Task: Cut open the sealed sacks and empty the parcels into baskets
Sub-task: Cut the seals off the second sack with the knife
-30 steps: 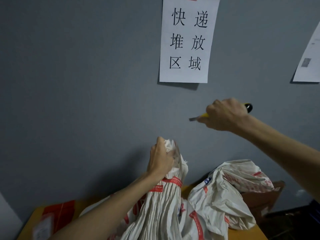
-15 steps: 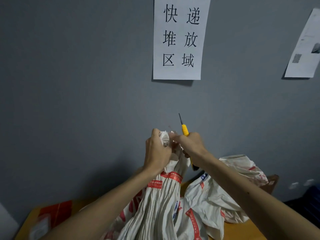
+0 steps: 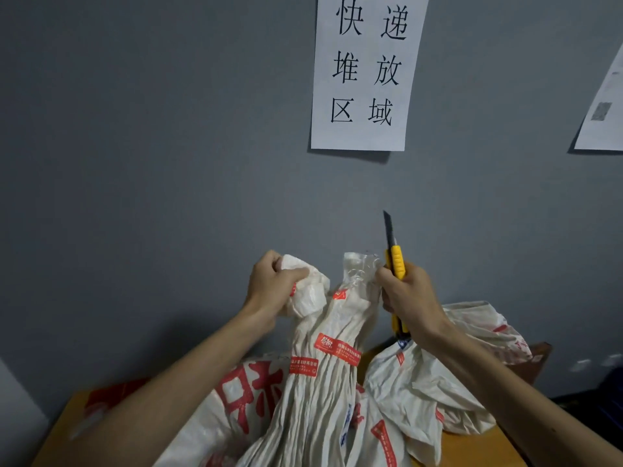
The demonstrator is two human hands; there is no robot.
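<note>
- Left hand is gripping one bunched flap of the sack, with its fingers curled round the white weave, at 9 o'clock from the sack's neck.
- Right hand is clasping the yellow utility knife in a closed fist at 3 o'clock from the neck. The blade is pointing toward 12 o'clock, clear of the fabric, and the fingertips appear to be touching the other flap.
- Between the two hands, at 6 o'clock in the view, the sack is standing upright. A band of red tape is cinching its neck lower down, and its body is resting on the table.
- At its top the neck is dividing into two separate flaps, so the seal is judged to be cut through. The tape band below is keeping the mouth narrow.
- Second sack is lying slumped at 4 o'clock, touching the first. Whether it is opened cannot be told.
- No parcel or basket is showing, so widening the mouth, tipping out the contents and dealing with any remaining sacks are judged to be outstanding.
- Printed notice is hanging at 12 o'clock on the grey wall.
</note>
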